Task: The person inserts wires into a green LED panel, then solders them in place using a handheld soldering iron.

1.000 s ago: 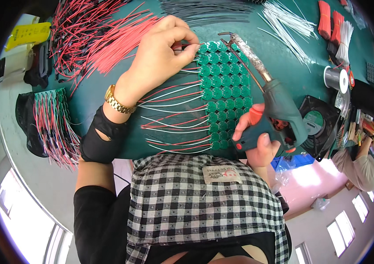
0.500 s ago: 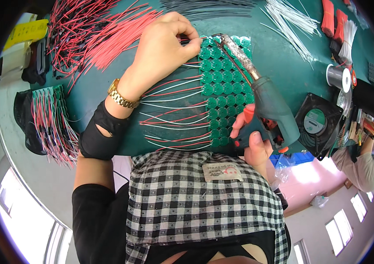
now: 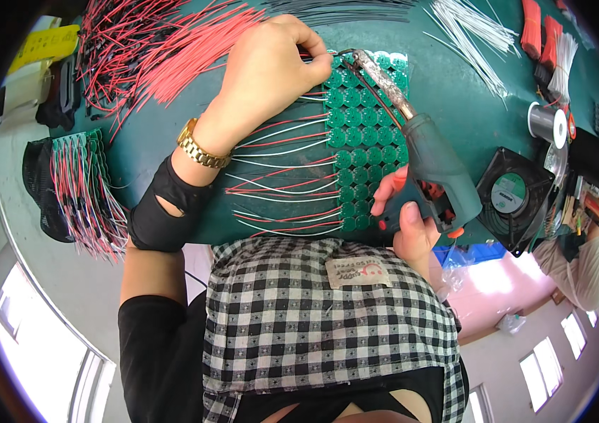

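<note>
A panel of round green circuit boards (image 3: 359, 137) lies on the table in front of me, with red and white wires (image 3: 285, 148) running out from its left edge. My left hand (image 3: 278, 63) is closed in a pinch at the panel's far left corner, holding a thin wire whose end is hidden by the fingers. My right hand (image 3: 412, 225) grips a teal pistol-shaped soldering gun (image 3: 440, 169). Its metal barrel slants over the panel, and the tip is close to my left fingertips, at the far row. Whether the tip touches the board, I cannot tell.
Red wires (image 3: 186, 63) pile up at far left, dark wires (image 3: 341, 8) and white wires (image 3: 468, 32) farther back. A solder spool (image 3: 547, 125) and black fan (image 3: 511, 197) stand at right. A wired panel (image 3: 81, 190) sits at left; another person (image 3: 581, 271) works at far right.
My left hand has shifted slightly right, still pinching at the panel's far corner. The panel appears a little higher in view, and the soldering gun stays over it.
</note>
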Motion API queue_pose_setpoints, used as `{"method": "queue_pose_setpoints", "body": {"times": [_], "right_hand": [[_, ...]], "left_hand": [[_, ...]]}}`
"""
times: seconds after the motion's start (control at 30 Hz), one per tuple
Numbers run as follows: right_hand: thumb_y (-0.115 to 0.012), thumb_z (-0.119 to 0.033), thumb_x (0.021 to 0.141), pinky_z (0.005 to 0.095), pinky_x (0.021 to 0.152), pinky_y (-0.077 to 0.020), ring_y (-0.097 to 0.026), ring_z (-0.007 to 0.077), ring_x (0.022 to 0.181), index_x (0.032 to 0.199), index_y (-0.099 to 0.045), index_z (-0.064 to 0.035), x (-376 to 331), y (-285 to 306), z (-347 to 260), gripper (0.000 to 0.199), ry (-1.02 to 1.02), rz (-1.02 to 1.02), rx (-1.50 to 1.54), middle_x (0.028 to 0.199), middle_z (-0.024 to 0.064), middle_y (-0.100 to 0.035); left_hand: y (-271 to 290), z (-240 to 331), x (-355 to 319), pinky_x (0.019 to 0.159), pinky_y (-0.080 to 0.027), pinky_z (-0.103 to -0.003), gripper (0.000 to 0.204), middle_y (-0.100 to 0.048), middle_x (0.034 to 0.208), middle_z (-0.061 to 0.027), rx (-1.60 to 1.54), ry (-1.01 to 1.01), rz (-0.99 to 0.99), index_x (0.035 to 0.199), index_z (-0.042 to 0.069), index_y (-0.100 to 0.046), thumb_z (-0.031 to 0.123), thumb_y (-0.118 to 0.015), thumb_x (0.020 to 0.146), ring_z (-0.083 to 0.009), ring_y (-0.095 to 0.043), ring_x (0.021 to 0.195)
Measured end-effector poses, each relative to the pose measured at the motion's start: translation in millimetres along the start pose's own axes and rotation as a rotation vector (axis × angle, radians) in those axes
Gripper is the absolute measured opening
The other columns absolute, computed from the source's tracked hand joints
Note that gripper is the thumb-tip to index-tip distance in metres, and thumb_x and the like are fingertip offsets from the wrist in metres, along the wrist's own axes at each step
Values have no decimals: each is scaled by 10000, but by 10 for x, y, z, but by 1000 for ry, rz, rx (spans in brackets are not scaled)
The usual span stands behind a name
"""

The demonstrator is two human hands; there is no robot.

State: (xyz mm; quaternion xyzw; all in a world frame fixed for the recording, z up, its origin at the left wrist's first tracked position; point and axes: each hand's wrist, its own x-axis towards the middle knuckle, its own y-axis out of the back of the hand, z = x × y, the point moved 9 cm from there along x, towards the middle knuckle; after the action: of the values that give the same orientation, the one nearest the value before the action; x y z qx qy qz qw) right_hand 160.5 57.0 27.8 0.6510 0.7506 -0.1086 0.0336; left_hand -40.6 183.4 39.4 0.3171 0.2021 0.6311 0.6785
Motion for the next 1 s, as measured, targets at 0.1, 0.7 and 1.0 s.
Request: {"method": "queue_pose_setpoints", "body": {"times": [0.1,0.7,1.0], "right_hand": [[-597,-334,826,244,494,-429,-533,131,603,1035,-519,4,17,-34,-37,406,-8,13,12,801,110,-569],[-571,-401,840,285,538,-479,-564,191,591,1206,-396,24,33,88,-35,588,101,67,175,807,154,-557],[-573,-364,851,275,556,-483,-571,187,612,1213,-417,27,61,76,-53,555,178,97,310,813,150,-563]], "left_hand": [[1,-26,25,661,-479,-254,114,-624,795,-45,19,36,-3,740,-2,-646,101,-683,709,-140,-583,684],[3,-44,51,606,-449,-247,126,-608,777,-24,-23,47,-51,728,17,-641,122,-708,706,-120,-528,629],[64,-20,56,635,-483,-317,110,-620,767,-86,-45,-12,-26,701,22,-654,123,-690,675,-220,-603,695]]}}
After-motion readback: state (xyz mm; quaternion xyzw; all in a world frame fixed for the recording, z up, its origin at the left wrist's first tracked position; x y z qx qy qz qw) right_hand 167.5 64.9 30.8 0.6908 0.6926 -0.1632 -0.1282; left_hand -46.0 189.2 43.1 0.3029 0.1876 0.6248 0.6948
